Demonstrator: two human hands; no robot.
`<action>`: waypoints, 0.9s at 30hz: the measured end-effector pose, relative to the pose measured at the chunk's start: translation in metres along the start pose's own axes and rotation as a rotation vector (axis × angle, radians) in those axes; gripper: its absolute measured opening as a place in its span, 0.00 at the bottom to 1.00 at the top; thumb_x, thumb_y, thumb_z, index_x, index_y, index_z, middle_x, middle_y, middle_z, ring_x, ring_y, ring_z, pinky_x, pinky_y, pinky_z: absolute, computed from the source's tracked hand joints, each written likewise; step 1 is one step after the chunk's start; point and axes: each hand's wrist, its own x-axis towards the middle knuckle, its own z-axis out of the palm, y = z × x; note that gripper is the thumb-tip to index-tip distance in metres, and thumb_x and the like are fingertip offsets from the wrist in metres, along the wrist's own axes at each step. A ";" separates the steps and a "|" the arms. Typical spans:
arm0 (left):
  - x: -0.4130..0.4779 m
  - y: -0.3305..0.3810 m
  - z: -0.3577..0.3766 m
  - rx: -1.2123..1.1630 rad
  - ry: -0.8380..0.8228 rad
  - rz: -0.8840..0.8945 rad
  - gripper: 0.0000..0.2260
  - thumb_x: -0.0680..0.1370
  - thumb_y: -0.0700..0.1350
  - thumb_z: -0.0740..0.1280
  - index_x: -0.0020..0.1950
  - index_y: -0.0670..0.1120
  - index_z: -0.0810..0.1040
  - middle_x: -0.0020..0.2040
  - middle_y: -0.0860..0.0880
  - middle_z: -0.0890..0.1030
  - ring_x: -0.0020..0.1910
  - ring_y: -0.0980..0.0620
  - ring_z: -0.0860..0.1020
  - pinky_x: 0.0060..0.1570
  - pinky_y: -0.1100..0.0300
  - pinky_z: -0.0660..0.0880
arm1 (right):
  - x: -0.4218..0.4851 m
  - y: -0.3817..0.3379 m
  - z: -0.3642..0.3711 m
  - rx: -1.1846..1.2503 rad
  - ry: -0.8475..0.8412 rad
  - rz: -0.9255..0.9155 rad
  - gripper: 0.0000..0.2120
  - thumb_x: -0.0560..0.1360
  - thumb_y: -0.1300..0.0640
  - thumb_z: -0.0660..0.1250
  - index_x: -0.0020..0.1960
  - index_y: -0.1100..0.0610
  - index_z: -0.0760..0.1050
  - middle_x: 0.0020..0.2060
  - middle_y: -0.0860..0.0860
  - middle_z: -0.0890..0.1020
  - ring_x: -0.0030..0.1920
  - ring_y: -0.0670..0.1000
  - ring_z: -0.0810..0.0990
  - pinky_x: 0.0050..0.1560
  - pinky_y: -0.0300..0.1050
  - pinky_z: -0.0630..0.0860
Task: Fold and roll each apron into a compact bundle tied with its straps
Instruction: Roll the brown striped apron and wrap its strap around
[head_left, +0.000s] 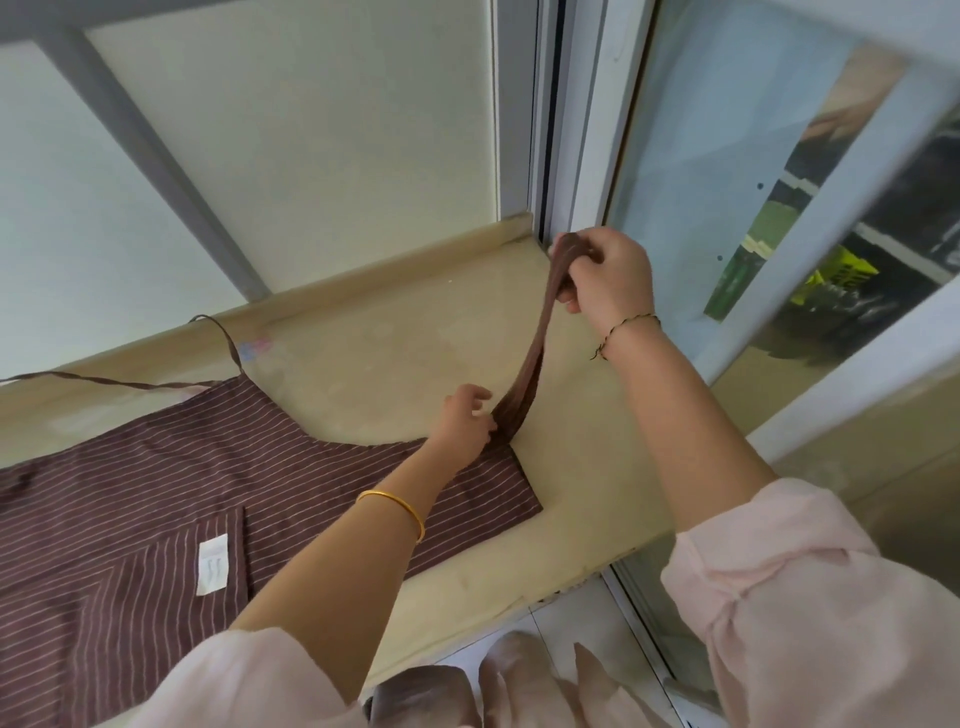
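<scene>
Looking down from my head, the brown striped apron (156, 467) lies spread flat on the beige counter (415, 338) under the window. Its pocket (104, 597), with a white label (213, 564), faces up. Nothing of it is folded or rolled yet, so I judge this to be the very start: getting the ties straight before the first fold.

My right hand (605, 275) is raised above the far end of the counter, near the window frame. Its fingers are curled tight around one strap (535, 343), which runs taut on a slant down to the near right corner of the apron.

My left hand (462, 415) sits at that corner. Its fingers are bent and pinch the strap where it joins the cloth, and my wrist crosses over the striped fabric. Both hands are therefore grasping the same strap, one at its root and one near its free end. How much of the strap lies past my right hand I cannot tell.

A second strap (130, 384) lies twisted along the back edge of the counter at the apron's far left corner, untouched.

Next, I think, the taut strap should be smoothed and laid down. It needs to stay free for the tie once the apron is folded lengthwise and rolled.
</scene>
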 end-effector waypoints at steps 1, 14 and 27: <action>-0.003 0.001 -0.007 -0.151 0.024 -0.021 0.14 0.81 0.36 0.58 0.66 0.43 0.67 0.63 0.42 0.70 0.53 0.47 0.78 0.55 0.53 0.78 | -0.007 -0.006 0.007 -0.033 -0.053 -0.043 0.11 0.78 0.66 0.58 0.55 0.62 0.76 0.45 0.57 0.80 0.32 0.47 0.77 0.27 0.30 0.72; -0.058 -0.062 -0.148 -0.861 -0.182 -0.539 0.28 0.79 0.63 0.55 0.59 0.39 0.75 0.59 0.36 0.76 0.57 0.36 0.78 0.49 0.43 0.79 | -0.096 0.023 0.120 -0.318 -0.855 -0.078 0.22 0.75 0.68 0.63 0.67 0.55 0.69 0.51 0.52 0.79 0.41 0.46 0.79 0.42 0.38 0.78; -0.066 -0.082 -0.157 0.282 -0.026 -0.360 0.03 0.78 0.38 0.66 0.50 0.43 0.73 0.42 0.44 0.78 0.34 0.50 0.79 0.35 0.61 0.80 | -0.095 0.102 0.133 -0.925 -0.719 -0.159 0.08 0.77 0.57 0.65 0.56 0.56 0.74 0.57 0.54 0.71 0.50 0.52 0.76 0.51 0.45 0.75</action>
